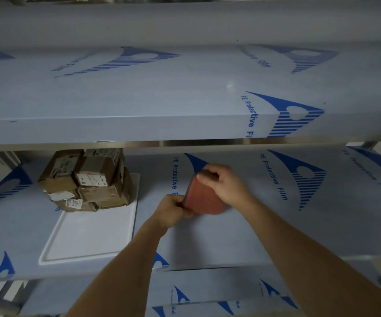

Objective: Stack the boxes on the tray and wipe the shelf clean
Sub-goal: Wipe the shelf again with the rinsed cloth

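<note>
Several brown cardboard boxes (pixel 89 179) with white labels are stacked at the far end of a white tray (pixel 86 239) on the left of the middle shelf (pixel 242 236). To the right of the tray, both hands hold a folded reddish-orange cloth (pixel 204 197) just above the shelf. My right hand (pixel 223 184) grips the cloth's top edge from above. My left hand (pixel 172 209) pinches its lower left corner.
The shelf is covered in pale blue protective film with blue logos. An upper shelf (pixel 185 124) overhangs close above the boxes and hands. A lower shelf (pixel 207 294) shows beneath. The near half of the tray is bare.
</note>
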